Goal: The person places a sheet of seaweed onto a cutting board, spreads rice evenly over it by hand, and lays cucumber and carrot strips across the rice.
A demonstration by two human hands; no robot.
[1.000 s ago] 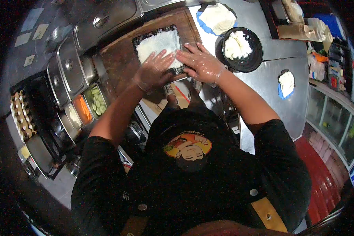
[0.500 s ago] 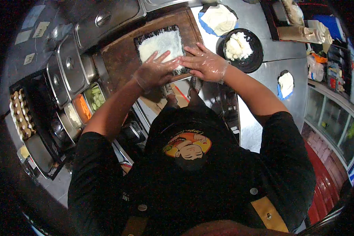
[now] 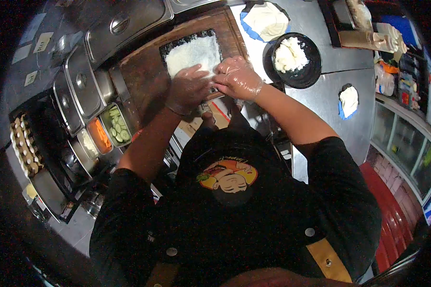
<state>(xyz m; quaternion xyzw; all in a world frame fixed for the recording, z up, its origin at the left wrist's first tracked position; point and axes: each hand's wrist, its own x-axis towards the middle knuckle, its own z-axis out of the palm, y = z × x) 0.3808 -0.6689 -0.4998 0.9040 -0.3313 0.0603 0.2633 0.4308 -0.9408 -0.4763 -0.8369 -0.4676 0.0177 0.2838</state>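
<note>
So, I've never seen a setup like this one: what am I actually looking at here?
There is no machine, just a person's two hands in clear plastic gloves. One camera, worn on the person's head, looks forward and down, so the arms reach away from you. On a wooden board lies a dark sheet spread with what looks like rice. The left hand lies over its near part; the right hand, fingers curled, is at the near right corner. Whether either grip holds anything is hidden. To the right stands a dark bowl with a white mound; to the left, containers hold cucumber slices and orange strips.
</note>
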